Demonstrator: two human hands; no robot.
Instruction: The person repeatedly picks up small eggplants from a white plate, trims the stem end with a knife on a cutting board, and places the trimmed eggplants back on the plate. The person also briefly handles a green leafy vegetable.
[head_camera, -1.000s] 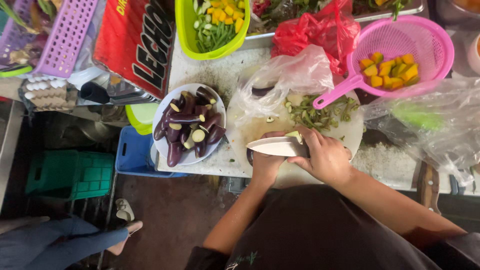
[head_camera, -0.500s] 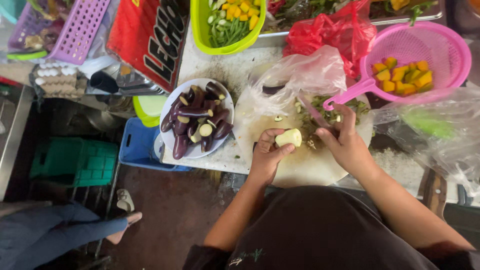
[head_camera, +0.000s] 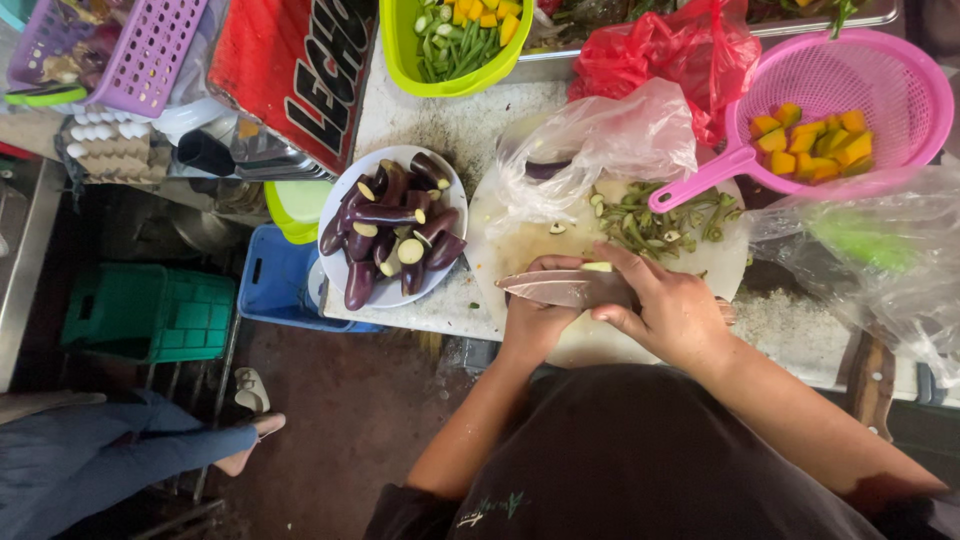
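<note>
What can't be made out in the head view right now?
- Piece under the knife: mostly hidden by the left hand and right hand.
- Contents of the clear bag: veiled by crumpled plastic.
- Green bowl: cut off by the top edge.

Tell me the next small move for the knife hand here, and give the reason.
Probably press the knife down through the pale eggplant piece. The right hand holds the blade flat across it, the left hand steadies it on the round cutting board, and the plate of cut eggplants sits beside.
</note>
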